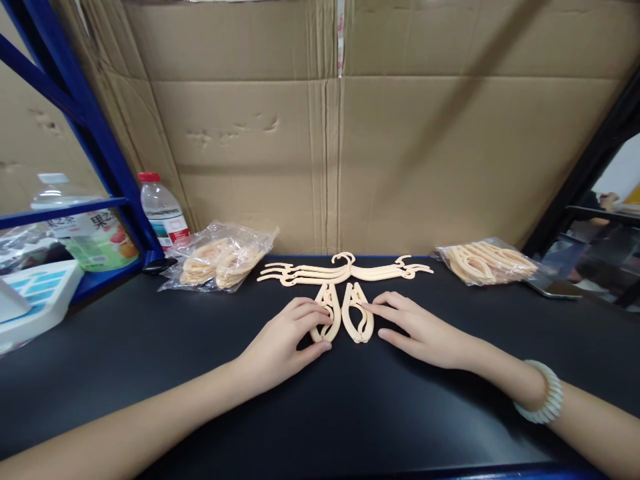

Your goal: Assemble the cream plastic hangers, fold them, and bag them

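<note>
Two cream plastic folding hangers lie folded side by side on the black table. My left hand [287, 337] is closed around the left folded hanger [336, 313], with fingertips over it and the thumb at its lower end. Beside the right folded hanger [367, 331] is my right hand [425, 330]; its fingers are apart and one fingertip touches the hanger's edge. Just behind them lies a stack of unfolded hangers [375, 273], arms spread and hooks pointing away from me.
A clear bag of folded hangers [225, 260] lies at the back left, another bag [485, 261] at the back right beside a phone [555, 287]. A red-capped bottle [163, 210] stands by the blue frame [100, 147]. Cardboard [240, 147] walls the back.
</note>
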The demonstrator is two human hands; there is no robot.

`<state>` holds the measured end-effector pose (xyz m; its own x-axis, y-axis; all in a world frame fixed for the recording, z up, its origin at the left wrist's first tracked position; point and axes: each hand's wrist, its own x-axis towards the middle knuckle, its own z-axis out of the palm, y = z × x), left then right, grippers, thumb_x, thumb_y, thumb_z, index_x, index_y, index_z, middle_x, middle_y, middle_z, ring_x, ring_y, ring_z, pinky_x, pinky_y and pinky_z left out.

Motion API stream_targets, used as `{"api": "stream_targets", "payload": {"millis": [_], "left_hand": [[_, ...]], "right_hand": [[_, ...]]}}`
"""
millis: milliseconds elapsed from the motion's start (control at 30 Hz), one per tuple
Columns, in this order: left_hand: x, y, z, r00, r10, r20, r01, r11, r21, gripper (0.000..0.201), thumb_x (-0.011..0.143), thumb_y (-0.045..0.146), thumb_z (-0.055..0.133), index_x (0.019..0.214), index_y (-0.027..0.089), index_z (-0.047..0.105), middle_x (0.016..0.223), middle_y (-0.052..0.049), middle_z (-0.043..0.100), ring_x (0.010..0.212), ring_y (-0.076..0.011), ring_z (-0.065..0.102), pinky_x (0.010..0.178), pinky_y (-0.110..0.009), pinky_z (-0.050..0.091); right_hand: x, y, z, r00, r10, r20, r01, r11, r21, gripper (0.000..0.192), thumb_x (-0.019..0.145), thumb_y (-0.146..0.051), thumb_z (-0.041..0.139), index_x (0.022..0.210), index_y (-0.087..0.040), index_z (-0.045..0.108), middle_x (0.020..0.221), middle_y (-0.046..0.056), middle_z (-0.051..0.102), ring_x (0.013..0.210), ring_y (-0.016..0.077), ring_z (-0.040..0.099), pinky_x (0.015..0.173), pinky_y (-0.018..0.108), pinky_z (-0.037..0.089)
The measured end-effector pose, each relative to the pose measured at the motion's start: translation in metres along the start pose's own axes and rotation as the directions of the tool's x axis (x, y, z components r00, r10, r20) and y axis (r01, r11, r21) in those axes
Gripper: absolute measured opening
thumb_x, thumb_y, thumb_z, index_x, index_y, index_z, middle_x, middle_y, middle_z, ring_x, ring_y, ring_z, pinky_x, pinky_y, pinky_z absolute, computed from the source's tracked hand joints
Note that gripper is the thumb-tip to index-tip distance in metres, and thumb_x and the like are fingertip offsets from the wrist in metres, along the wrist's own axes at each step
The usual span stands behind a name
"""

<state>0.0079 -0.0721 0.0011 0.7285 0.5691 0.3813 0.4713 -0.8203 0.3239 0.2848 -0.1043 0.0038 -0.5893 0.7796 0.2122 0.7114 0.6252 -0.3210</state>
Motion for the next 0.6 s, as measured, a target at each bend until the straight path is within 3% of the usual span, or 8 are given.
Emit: {"api": "stream_targets", "payload": {"millis": [167, 300, 400, 500, 600], "left_hand": [[0.001, 0.000, -0.002, 0.999, -0.011, -0.030, 0.009, 0.998, -0.062, 0.027, 0.084, 0.029, 0.063, 0.111, 0.024, 0.064, 0.117, -0.006, 0.064, 0.115, -0.0230, 0.052, 0.100, -0.041, 0.044], [0.005, -0.007, -0.006, 0.966, -0.221, -0.132, 0.187, 0.956, -0.228, 0.020, 0.087, 0.034, 0.056, 0.100, 0.022, 0.067, 0.117, -0.007, 0.064, 0.111, -0.0237, 0.057, 0.097, -0.042, 0.047], [0.008, -0.018, -0.008, 0.919, -0.371, -0.130, 0.303, 0.879, -0.367, 0.023, 0.085, 0.035, 0.054, 0.096, 0.020, 0.066, 0.110, -0.007, 0.066, 0.106, -0.0235, 0.061, 0.090, -0.040, 0.052], [0.010, -0.026, -0.009, 0.898, -0.424, -0.114, 0.342, 0.839, -0.423, 0.022, 0.081, 0.032, 0.054, 0.095, 0.018, 0.065, 0.106, -0.006, 0.067, 0.103, -0.0229, 0.062, 0.090, -0.040, 0.052], [0.009, -0.028, -0.008, 0.905, -0.412, -0.108, 0.327, 0.835, -0.442, 0.021, 0.079, 0.028, 0.055, 0.095, 0.018, 0.064, 0.104, -0.006, 0.067, 0.102, -0.0222, 0.063, 0.091, -0.041, 0.051]], "right_hand": [[0.000, -0.001, -0.002, 1.000, 0.000, 0.002, 0.000, 1.000, 0.027, 0.047, 0.095, -0.029, 0.045, 0.141, -0.027, 0.039, 0.120, 0.009, 0.050, 0.112, 0.0229, 0.048, 0.100, 0.044, 0.040], [-0.001, 0.002, -0.007, 1.000, -0.005, 0.001, 0.005, 0.997, 0.083, 0.049, 0.094, -0.029, 0.047, 0.142, -0.026, 0.039, 0.120, 0.009, 0.052, 0.112, 0.0226, 0.050, 0.101, 0.044, 0.041], [-0.001, 0.005, -0.010, 1.000, -0.002, -0.006, 0.003, 0.996, 0.091, 0.046, 0.094, -0.028, 0.046, 0.140, -0.025, 0.042, 0.121, 0.009, 0.053, 0.112, 0.0222, 0.051, 0.101, 0.043, 0.041], [-0.002, 0.008, -0.011, 1.000, -0.002, -0.009, 0.003, 0.996, 0.087, 0.043, 0.094, -0.028, 0.047, 0.136, -0.026, 0.047, 0.121, 0.009, 0.055, 0.112, 0.0228, 0.052, 0.101, 0.043, 0.042], [-0.002, 0.009, -0.012, 1.000, -0.009, -0.002, 0.009, 0.997, 0.080, 0.042, 0.093, -0.028, 0.047, 0.135, -0.026, 0.049, 0.121, 0.009, 0.055, 0.112, 0.0231, 0.052, 0.100, 0.044, 0.042]]}}
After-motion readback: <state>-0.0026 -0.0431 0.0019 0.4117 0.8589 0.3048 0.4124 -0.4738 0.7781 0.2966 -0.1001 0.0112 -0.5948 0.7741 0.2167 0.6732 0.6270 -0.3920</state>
